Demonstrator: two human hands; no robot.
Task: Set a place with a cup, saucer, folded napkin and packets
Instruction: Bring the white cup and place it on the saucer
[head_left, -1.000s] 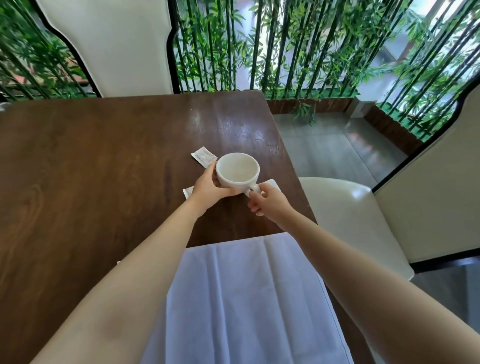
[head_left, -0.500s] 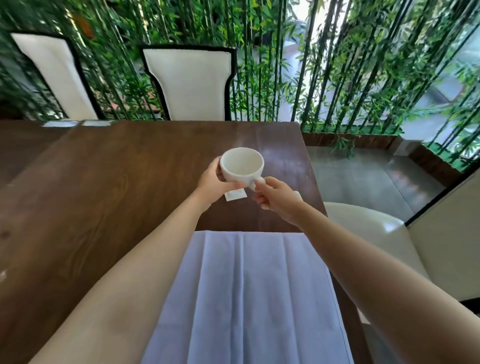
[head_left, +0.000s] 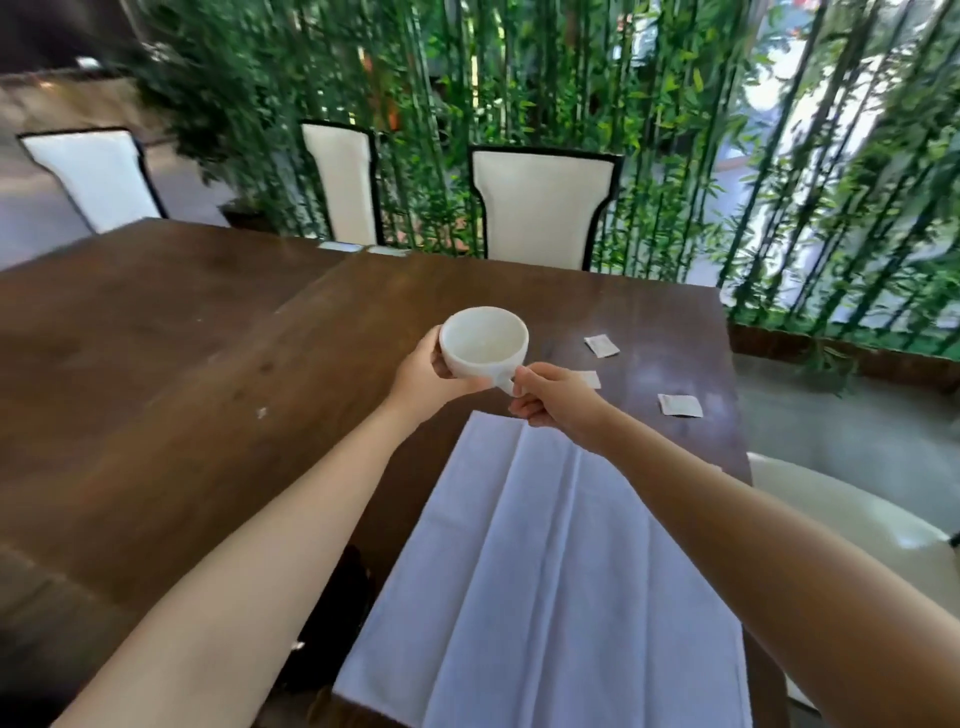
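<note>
A wide white cup (head_left: 484, 340), empty, is held above the dark wooden table (head_left: 182, 374). My left hand (head_left: 431, 371) cups its left side and underside. My right hand (head_left: 550, 397) pinches the handle at the cup's lower right. A white cloth napkin (head_left: 550, 582) lies spread flat on the near part of the table, with fold creases running along it. Three small white packets lie to the right of the cup: one far (head_left: 601, 345), one partly hidden behind my right hand (head_left: 589, 378), one near the table's right edge (head_left: 679, 405). No saucer is in view.
Cream chairs with black frames stand at the far side (head_left: 540, 208) (head_left: 343, 182) (head_left: 98, 176), and a cream chair seat (head_left: 852, 514) sits at the right. A bamboo screen (head_left: 571, 78) closes the back. A second tabletop (head_left: 104, 291) joins on the left.
The cup has been lifted off the packets and carried up and left in both hands. The view has swung left and up, so the packets now show on the table.
</note>
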